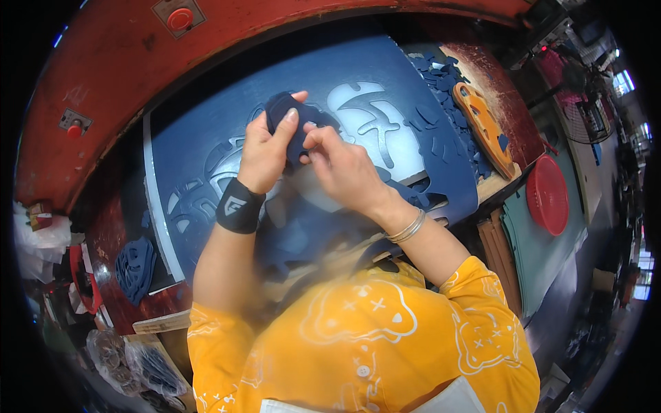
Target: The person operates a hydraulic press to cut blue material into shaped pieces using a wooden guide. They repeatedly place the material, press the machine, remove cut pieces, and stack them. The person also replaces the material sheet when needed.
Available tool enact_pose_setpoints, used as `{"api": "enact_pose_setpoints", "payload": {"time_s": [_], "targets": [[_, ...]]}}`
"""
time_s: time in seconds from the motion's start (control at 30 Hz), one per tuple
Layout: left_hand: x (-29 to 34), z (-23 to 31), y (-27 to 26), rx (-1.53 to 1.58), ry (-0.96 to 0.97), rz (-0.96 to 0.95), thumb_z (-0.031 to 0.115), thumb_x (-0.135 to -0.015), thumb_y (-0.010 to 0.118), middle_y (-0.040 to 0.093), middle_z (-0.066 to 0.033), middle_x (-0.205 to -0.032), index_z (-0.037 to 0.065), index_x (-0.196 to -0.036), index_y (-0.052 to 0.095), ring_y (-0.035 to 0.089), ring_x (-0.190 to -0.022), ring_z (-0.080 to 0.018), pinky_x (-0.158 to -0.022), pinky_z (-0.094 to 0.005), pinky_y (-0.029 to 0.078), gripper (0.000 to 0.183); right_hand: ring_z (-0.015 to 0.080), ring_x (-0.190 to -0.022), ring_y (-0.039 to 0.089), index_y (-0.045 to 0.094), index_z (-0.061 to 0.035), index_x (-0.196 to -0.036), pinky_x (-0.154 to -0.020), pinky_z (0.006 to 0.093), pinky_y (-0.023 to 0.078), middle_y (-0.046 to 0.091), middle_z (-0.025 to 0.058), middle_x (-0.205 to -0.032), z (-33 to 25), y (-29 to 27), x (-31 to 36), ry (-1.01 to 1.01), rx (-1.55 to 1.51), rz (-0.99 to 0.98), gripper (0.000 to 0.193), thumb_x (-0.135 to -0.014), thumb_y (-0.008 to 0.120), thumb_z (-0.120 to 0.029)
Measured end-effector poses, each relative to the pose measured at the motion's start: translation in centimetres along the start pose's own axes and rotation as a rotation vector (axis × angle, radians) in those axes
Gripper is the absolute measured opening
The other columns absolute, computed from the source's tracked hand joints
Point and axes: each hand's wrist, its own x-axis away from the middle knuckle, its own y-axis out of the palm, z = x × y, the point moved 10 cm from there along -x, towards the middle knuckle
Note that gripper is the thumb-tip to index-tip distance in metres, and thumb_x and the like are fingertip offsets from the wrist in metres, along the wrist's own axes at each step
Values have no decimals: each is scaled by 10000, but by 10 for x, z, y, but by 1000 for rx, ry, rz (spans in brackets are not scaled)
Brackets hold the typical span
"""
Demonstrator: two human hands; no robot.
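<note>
Above the dark blue sheet (441,144), my left hand (267,148) is closed round a dark blue cut foam piece (281,109), its thumb pressed on the front. My right hand (341,165) is beside it, fingers curled in a pinch at the piece's right edge. Whether those fingertips hold the piece itself or a small scrap, I cannot make out. Under both hands the sheet has curved cut-out shapes, and a white board (399,155) shows through the openings. My hands hide part of the middle of the sheet.
A red machine beam (117,76) with red push buttons (180,19) spans the far side. At right lie dark blue scraps (441,79), an orange cutting die (485,127) and a red basket (547,195). Cut blue pieces (135,268) lie at left, above plastic-wrapped bundles (151,365).
</note>
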Motion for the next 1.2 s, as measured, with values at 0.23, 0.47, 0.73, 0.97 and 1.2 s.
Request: {"api": "enact_pose_setpoints", "payload": {"time_s": [0.23,0.47,0.73,0.97,1.2], "targets": [[-9,-1,-27,459,12,173,206,-998,447,638,-109,-881,48,-1242,500,595,-721,-164,-571,-281,503,295,111,-577,582,499,-50,-957,-534,264,461,621,61,-772,28,-27,5,115,-78,194,113,-870,489,21],[-21,141,-255,473,550,443,296,-1027,310,590,-148,-1123,53,-1219,451,572,-1069,-282,-776,-335,529,340,63,-603,537,546,-33,-1038,-566,216,419,595,27,-654,104,-107,44,450,-120,350,143,-906,508,-68],[73,76,-11,-1011,486,-421,172,-668,771,582,-119,-1125,158,-1267,536,590,-908,-247,-751,-347,526,644,85,-628,577,602,-39,-991,-587,231,435,611,31,-661,93,-93,39,372,125,280,139,-914,506,-101],[119,10,-1,-1178,410,-537,90,-590,695,565,-87,-859,171,-1298,527,565,-813,-268,-623,-343,513,732,182,-790,614,608,-26,-1016,-729,281,475,644,113,-865,-5,-82,20,-162,899,329,172,-856,559,-64],[71,18,-113,359,-48,237,220,-986,412,630,-81,-818,25,-1341,406,598,-662,-128,-475,-199,474,406,204,-777,608,547,-45,-1122,-704,295,493,631,99,-936,-47,46,12,43,70,-226,295,-839,619,-86]]}}
